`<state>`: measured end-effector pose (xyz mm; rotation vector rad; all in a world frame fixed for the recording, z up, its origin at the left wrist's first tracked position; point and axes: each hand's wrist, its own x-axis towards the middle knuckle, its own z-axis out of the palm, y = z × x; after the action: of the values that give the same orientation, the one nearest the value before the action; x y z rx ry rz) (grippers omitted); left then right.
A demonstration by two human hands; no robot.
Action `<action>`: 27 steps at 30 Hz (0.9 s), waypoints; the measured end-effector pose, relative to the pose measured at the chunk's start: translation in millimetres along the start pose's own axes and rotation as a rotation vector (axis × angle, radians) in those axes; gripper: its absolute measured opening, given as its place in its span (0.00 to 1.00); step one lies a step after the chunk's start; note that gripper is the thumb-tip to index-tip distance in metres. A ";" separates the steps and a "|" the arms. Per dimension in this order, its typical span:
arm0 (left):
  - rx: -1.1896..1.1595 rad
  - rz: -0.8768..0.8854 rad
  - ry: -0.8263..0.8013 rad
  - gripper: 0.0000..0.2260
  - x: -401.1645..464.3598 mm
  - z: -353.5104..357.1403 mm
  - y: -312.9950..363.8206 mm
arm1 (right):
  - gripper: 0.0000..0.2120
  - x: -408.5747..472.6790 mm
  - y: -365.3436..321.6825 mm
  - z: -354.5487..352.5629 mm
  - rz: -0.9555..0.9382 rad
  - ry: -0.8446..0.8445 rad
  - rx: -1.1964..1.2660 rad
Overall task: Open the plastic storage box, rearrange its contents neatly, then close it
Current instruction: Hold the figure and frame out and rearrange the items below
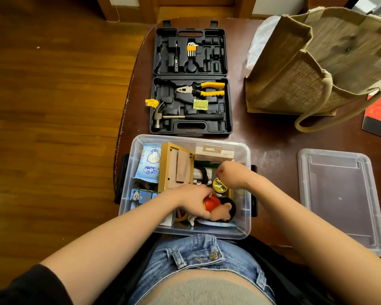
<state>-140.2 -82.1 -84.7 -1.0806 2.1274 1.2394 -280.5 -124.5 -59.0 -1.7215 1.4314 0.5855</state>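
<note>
- Clear plastic storage box point(244, 216) at near edge of dark wooden tabletop point(262, 137), lid off.
- Transparent lid point(339, 194) flat on tabletop, right of box, apart from it.
- Contents, left side: blue-white snack pouch point(150, 164) upright against wall; panda-print carton point(139, 195) in front of it.
- Contents, centre: wooden frame point(176, 166) tilted on edge, back panel facing up.
- Contents, far right: white cardboard package point(215, 153) with hang tab; white device with black cable point(201, 175) just in front.
- Left hand point(194, 200) inside box — grip closed around doll in red top point(218, 205), fingers curled over it.
- Right hand point(231, 173) inside box, above round yellow-black tin point(219, 185); fingers curled, pinching near a small item — grip state cannot be told.
- Open black tool case point(190, 80) beyond box: yellow-handled pliers point(204, 89), claw hammer point(185, 117), hex key set point(191, 49).
- Woven jute bag point(306, 67) on far right of tabletop.
- Denim shorts point(198, 256) at bottom, against tabletop edge.
</note>
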 end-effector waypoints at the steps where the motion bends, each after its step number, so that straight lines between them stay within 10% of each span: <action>1: 0.020 -0.021 0.012 0.26 2.7 2.2 2.5 | 0.10 -0.3 -0.2 0.8 -0.003 0.016 0.002; 27: -0.980 -0.088 0.499 0.22 -103.4 -36.7 -35.8 | 0.13 17.6 1.3 17.4 -0.008 0.004 0.009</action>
<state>-49.9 -82.7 -12.8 -2.0166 1.6925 2.2346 -275.0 -120.7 -82.9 -1.7218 1.4273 0.5712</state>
